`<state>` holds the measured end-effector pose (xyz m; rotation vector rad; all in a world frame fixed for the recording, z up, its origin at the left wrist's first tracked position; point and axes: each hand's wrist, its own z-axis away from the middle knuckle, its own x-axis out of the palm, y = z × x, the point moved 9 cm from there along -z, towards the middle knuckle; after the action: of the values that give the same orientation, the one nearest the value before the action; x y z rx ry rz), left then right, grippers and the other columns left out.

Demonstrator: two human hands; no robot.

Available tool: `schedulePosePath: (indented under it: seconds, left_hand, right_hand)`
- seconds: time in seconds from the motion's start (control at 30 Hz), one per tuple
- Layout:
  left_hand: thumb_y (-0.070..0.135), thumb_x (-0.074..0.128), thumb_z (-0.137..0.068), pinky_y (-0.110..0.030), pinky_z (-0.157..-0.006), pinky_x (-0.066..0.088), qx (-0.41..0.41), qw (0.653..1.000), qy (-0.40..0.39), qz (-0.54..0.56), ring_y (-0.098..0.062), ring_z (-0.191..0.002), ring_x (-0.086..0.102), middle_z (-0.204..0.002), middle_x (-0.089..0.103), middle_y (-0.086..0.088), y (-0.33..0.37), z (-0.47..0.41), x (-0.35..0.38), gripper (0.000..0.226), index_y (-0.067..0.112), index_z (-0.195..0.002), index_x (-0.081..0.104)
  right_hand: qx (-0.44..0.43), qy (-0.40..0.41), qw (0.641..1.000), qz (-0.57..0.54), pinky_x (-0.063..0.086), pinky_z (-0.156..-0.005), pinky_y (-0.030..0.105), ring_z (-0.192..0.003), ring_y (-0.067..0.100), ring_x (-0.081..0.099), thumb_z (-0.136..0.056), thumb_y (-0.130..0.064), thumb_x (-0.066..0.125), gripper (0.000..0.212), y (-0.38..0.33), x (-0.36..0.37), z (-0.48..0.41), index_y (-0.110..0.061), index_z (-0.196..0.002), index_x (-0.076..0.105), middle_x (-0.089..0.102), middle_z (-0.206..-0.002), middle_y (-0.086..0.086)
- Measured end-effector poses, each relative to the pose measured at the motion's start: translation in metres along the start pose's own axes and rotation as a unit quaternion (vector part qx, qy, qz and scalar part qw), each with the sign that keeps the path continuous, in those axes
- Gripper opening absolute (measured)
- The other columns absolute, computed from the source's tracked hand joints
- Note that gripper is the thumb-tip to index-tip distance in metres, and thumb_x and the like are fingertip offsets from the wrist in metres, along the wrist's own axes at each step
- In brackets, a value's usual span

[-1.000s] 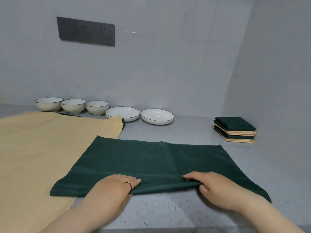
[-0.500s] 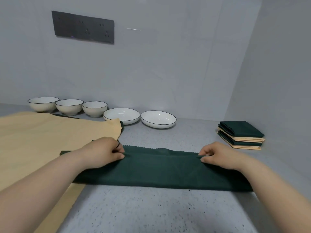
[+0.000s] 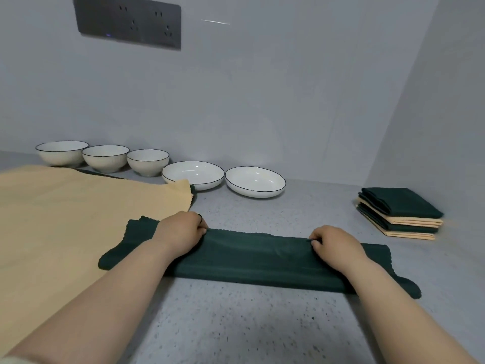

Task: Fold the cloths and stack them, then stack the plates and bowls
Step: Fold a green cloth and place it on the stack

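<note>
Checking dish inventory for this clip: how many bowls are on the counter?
3. All stand in a row at the back left against the wall: the left bowl, the middle bowl and the right bowl, just left of two plates. None looks hidden.

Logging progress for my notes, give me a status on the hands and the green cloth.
Left hand and right hand both pinching the far edge of the green cloth. Cloth folded into a long strip on the counter. Its left end overlaps the tan cloth.

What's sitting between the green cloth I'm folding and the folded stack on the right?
Nothing: in the head view, only bare grey counter lies between the green cloth and the folded stack.
</note>
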<state>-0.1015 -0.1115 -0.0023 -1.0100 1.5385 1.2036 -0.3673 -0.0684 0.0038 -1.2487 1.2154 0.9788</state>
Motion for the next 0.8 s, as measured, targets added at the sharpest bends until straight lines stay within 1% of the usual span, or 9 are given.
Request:
schedulePosePath:
  seconds: [0.17,0.3,0.43,0.47,0.53,0.6,0.63,0.73,0.8]
  left_hand:
    - [0.026,0.039,-0.097,-0.025,-0.082,0.04,-0.003,0.998,0.039,-0.041,-0.018,-0.112,0.054,-0.121,0.06,0.003,0.002,-0.004,-0.002,0.028,0.023,-0.115,0.061]
    - [0.026,0.04,-0.097,-0.023,-0.081,0.038,0.006,0.997,0.042,-0.056,-0.018,-0.11,0.055,-0.121,0.061,0.004,0.005,-0.005,0.002,0.029,0.025,-0.115,0.062]
    - [0.028,0.033,-0.099,-0.024,-0.1,0.029,0.04,0.995,0.065,-0.065,-0.014,-0.126,0.043,-0.138,0.047,0.007,0.015,-0.001,-0.004,0.036,0.025,-0.132,0.049]
    - [0.029,0.03,-0.1,-0.025,-0.107,0.023,0.051,0.995,0.053,-0.061,-0.013,-0.132,0.036,-0.145,0.039,0.006,0.021,0.002,-0.003,0.039,0.024,-0.137,0.042]
    - [0.033,0.024,-0.101,-0.03,-0.116,0.008,0.075,0.996,-0.025,-0.049,-0.011,-0.142,0.018,-0.155,0.02,0.004,0.038,0.012,0.01,0.047,0.02,-0.146,0.024]
    - [0.038,0.02,-0.1,-0.032,-0.117,-0.001,0.089,0.989,-0.102,-0.06,-0.011,-0.145,0.005,-0.157,0.005,0.002,0.052,0.025,0.028,0.053,0.017,-0.149,0.01]
    - [0.039,0.018,-0.1,-0.032,-0.117,-0.003,0.088,0.986,-0.121,-0.066,-0.011,-0.145,0.0,-0.158,0.001,0.002,0.055,0.029,0.035,0.055,0.016,-0.149,0.005]
    - [0.038,0.015,-0.101,-0.032,-0.117,-0.006,0.075,0.986,-0.133,-0.072,-0.011,-0.145,-0.006,-0.157,-0.006,0.001,0.054,0.033,0.048,0.056,0.015,-0.149,-0.001]
    - [0.036,0.015,-0.101,-0.031,-0.117,-0.007,0.067,0.988,-0.129,-0.06,-0.011,-0.145,-0.007,-0.157,-0.007,0.001,0.054,0.035,0.05,0.055,0.015,-0.149,-0.002]
  right_hand:
    - [0.009,0.018,1.0,0.013,0.043,-0.083,0.026,-0.107,0.019,0.055,-0.094,-0.015,0.039,0.028,0.001,0.004,-0.007,-0.016,-0.112,0.062,0.058,-0.119,0.001]
    - [-0.005,0.029,0.999,0.024,0.038,-0.088,0.025,-0.109,0.02,0.051,-0.095,-0.013,0.037,0.029,-0.002,0.009,-0.01,-0.016,-0.113,0.06,0.055,-0.12,0.003]
    - [-0.011,0.042,0.999,0.03,0.036,-0.09,0.025,-0.111,0.02,0.048,-0.095,-0.011,0.034,0.032,-0.002,0.011,-0.009,-0.016,-0.116,0.058,0.054,-0.121,0.003]
    - [-0.011,0.043,0.999,0.031,0.035,-0.091,0.025,-0.112,0.02,0.048,-0.095,-0.011,0.033,0.033,-0.002,0.012,-0.009,-0.017,-0.117,0.057,0.054,-0.122,0.003]
    - [-0.01,0.044,0.998,0.032,0.035,-0.091,0.025,-0.113,0.02,0.047,-0.096,-0.01,0.032,0.034,-0.002,0.013,-0.009,-0.017,-0.119,0.056,0.053,-0.123,0.003]
    - [-0.008,0.044,0.999,0.031,0.036,-0.092,0.025,-0.114,0.02,0.045,-0.096,-0.01,0.032,0.035,-0.002,0.014,-0.009,-0.018,-0.121,0.055,0.052,-0.124,0.003]
    - [-0.006,0.041,0.999,0.03,0.036,-0.092,0.025,-0.114,0.02,0.045,-0.096,-0.01,0.031,0.036,-0.002,0.014,-0.008,-0.018,-0.122,0.054,0.051,-0.125,0.003]
    - [-0.002,0.023,0.999,0.037,0.034,-0.098,0.027,-0.119,0.021,0.041,-0.095,-0.007,0.031,0.039,-0.006,0.015,-0.004,-0.018,-0.129,0.048,0.046,-0.132,0.005]
    - [-0.009,0.012,0.999,0.047,0.025,-0.108,0.029,-0.13,0.024,0.034,-0.094,-0.005,0.032,0.045,-0.018,0.014,0.001,-0.017,-0.137,0.037,0.035,-0.145,0.008]
